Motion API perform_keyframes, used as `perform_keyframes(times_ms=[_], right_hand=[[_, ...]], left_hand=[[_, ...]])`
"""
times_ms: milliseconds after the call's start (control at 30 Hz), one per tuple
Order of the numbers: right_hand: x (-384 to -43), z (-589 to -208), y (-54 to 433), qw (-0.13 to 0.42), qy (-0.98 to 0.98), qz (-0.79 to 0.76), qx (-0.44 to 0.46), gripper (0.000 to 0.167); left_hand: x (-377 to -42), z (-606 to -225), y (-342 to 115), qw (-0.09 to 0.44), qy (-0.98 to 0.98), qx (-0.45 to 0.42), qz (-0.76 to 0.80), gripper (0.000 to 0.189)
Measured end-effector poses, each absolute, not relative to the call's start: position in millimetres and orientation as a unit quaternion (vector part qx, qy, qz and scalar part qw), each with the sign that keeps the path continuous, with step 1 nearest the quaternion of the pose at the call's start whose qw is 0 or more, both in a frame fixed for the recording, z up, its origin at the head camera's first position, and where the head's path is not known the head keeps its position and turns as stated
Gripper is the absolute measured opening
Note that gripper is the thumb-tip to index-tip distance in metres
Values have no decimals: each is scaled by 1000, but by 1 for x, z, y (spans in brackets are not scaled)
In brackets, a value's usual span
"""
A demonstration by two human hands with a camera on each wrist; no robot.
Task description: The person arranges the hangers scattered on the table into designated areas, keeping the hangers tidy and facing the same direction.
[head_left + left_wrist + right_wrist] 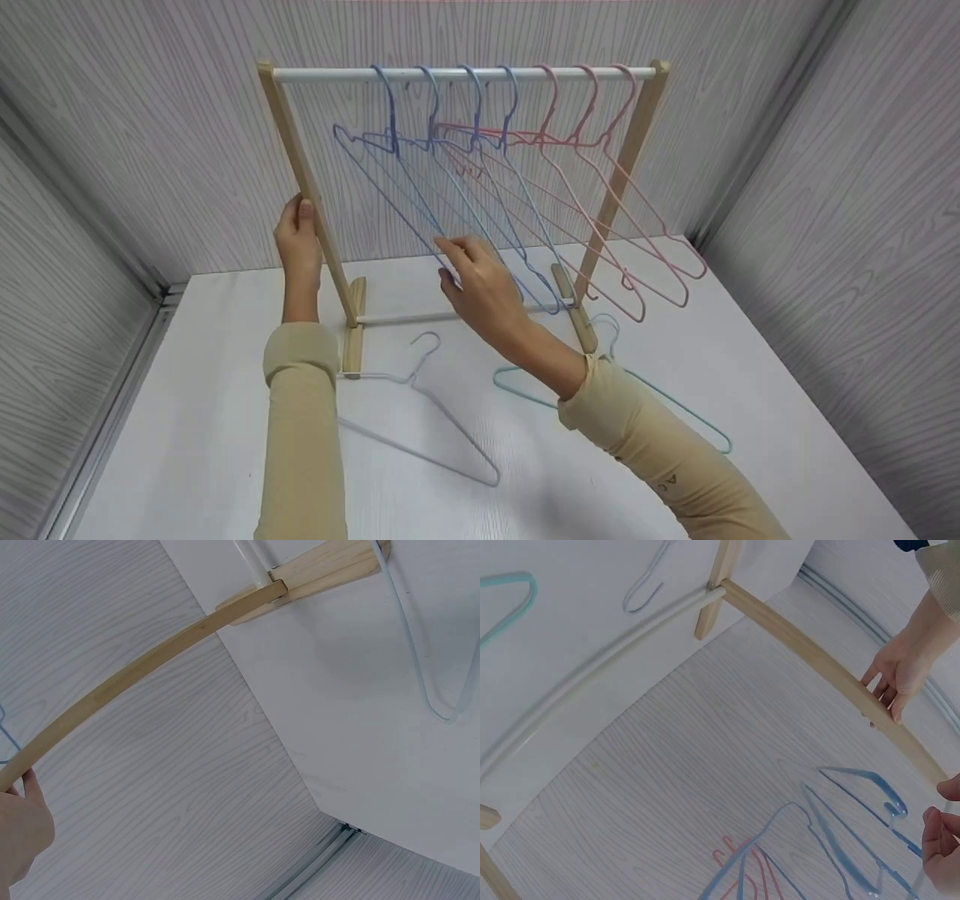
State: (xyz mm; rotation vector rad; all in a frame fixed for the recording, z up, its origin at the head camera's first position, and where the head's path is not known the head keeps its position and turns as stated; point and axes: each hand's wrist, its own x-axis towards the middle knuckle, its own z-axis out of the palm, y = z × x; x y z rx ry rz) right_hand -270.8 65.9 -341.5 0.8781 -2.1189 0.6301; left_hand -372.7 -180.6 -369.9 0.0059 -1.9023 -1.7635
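On the left, the left hand (298,232) grips the left upright (300,169) of a small wooden rack, which stands along the back edge of the white desk (187,420), its left foot (353,352) some way in from the back left corner. Just in front of that foot a pale hanger (412,381) lies on the desk, hook toward the back edge, its left end hidden by the left sleeve (304,442). Above, to the right of the left hand, four blue hangers (394,142) hang by their hooks from the left and middle part of the white top rod (337,75). The right hand (484,289) is raised at the lower part of the leftmost of these, thumb and forefinger parted by a narrow gap on either side of its wire; whether they touch it I cannot tell. Farther right, beyond the right hand, three pink hangers (576,139) share the same rod, the last close to the right upright (630,161). All seven slant forward from the rod, their lower ends toward the front right. Beneath them, near the rack's right foot (581,319), a teal hanger (615,341) lies on the right half of the desk, partly covered by the right sleeve (652,442).
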Motion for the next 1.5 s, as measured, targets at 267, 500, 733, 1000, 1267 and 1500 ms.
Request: perform_keyframes(times_ms=[267, 500, 733, 1000, 1267, 1500], right_hand=[[-241, -355, 66, 363, -808, 262, 383, 35], [-226, -389, 65, 339, -809, 250, 410, 33], [-225, -447, 66, 254, -865, 205, 380, 25], [-227, -511, 66, 91, -940, 147, 295, 16], [-223, -532, 65, 37, -971, 80, 222, 22], [-222, -543, 65, 22, -974, 89, 208, 11]], left_hand=[[-373, -370, -180, 278, -706, 6, -652, 45], [-372, -370, -179, 287, -706, 4, -648, 44], [-371, -369, -181, 278, -711, 11, -646, 46], [-372, -369, -181, 273, -710, 13, -649, 46], [-369, -365, -180, 273, -702, 10, -657, 44], [-374, -369, -180, 272, -703, 8, -657, 46]])
